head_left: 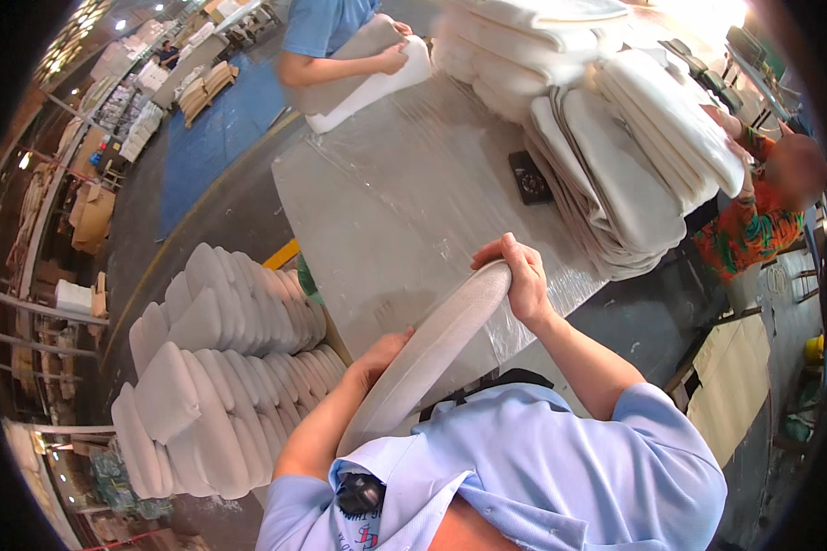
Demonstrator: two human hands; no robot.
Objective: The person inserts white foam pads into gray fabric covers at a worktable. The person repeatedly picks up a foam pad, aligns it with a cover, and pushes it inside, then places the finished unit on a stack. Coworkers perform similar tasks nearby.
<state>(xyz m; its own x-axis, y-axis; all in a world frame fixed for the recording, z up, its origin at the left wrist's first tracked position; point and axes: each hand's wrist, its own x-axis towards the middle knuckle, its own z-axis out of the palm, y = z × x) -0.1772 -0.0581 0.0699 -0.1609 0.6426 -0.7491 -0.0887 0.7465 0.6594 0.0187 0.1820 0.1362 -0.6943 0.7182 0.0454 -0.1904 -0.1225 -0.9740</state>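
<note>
A long, pale grey fabric-covered pillow [441, 344] is held on edge, slanting from my chest up over the near side of the table. My right hand [521, 280] is closed around its far end, thumb and fingers over the top. Lower down, my left hand [377, 356] grips the pillow's left face; its fingertips are partly hidden behind it. Beneath lies the plastic-covered table [368, 220]. Close by on the left stand rows of similar grey pillows [202, 404], packed side by side in stacks.
Folded white covers [606, 156] are piled on the table's right, beside a small black box-like object [530, 177]. Across the table, a person in blue [340, 46] holds a grey-and-white pillow. A person in orange patterned clothing [753, 220] touches the pile. Shelving [41, 230] lines the far left.
</note>
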